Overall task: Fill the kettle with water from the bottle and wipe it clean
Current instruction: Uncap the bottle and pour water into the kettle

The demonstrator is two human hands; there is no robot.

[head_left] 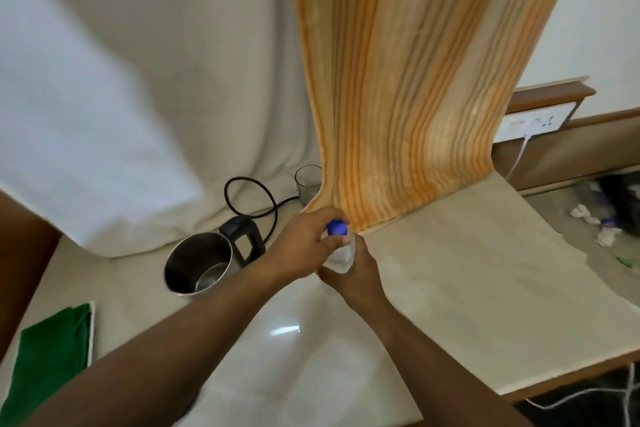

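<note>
Both forearms reach in: the left hand (304, 239) pinches the blue cap (337, 227) while the right hand (356, 274) grips the bottle (341, 258). It looks like the uncapping step; next, pouring into the open kettle (199, 263) just left of the bottle.

Kettle (199, 263): stainless steel, lid off, mouth open and tilted toward the viewer, black handle at its 2 o'clock side, black cord looping away behind; stands on the pale counter. Bottle (341, 255): clear plastic, blue cap (337, 228) on, upright, at the kettle's 3 o'clock, near it. Cloth (52, 354): green, folded flat, at the kettle's 7 o'clock, well apart.
</note>
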